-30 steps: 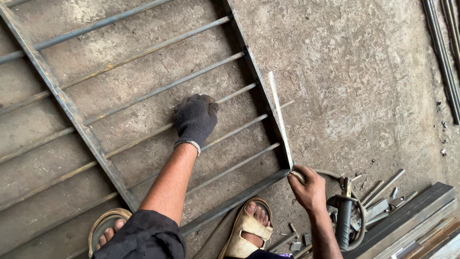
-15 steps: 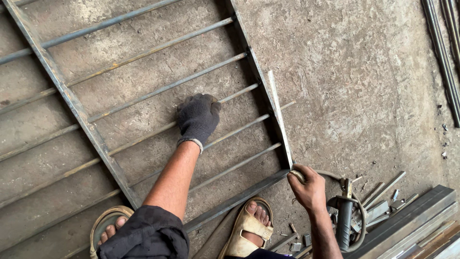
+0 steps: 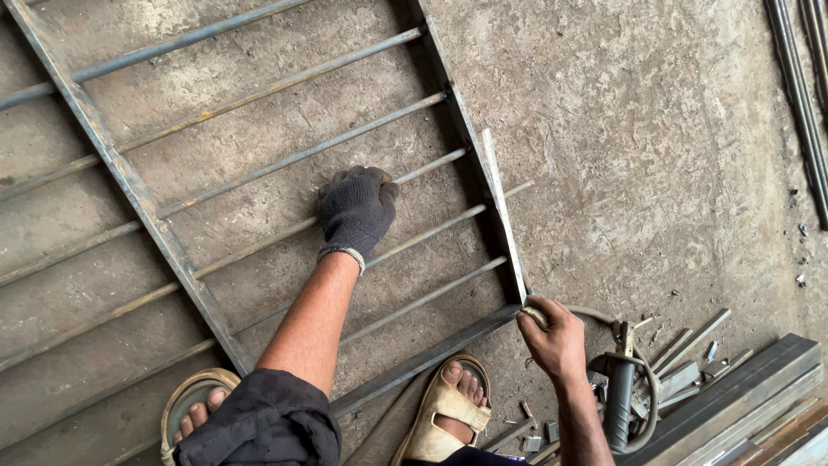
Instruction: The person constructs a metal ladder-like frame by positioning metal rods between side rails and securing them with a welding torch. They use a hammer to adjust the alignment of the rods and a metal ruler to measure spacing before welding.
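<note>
A steel grille frame [image 3: 129, 181] with several thin round bars lies flat on the concrete floor. My left hand [image 3: 355, 211], in a dark knitted glove, presses on one of the round bars [image 3: 259, 237] near the frame's right side rail. My right hand [image 3: 552, 332], bare, is closed around the lower end of a flat metal strip [image 3: 502, 211] that lies along the right rail [image 3: 461, 121] and runs up from the frame's corner.
My two sandalled feet [image 3: 448, 410] stand at the frame's lower edge. Short metal offcuts, a dark tool with a cable [image 3: 621, 393] and stacked steel sections [image 3: 742, 406] lie at the lower right. Long rods [image 3: 802, 95] lie at the far right.
My gloved left hand has shifted a little to the right along the bars. The right hand and the strip stay where they were.
</note>
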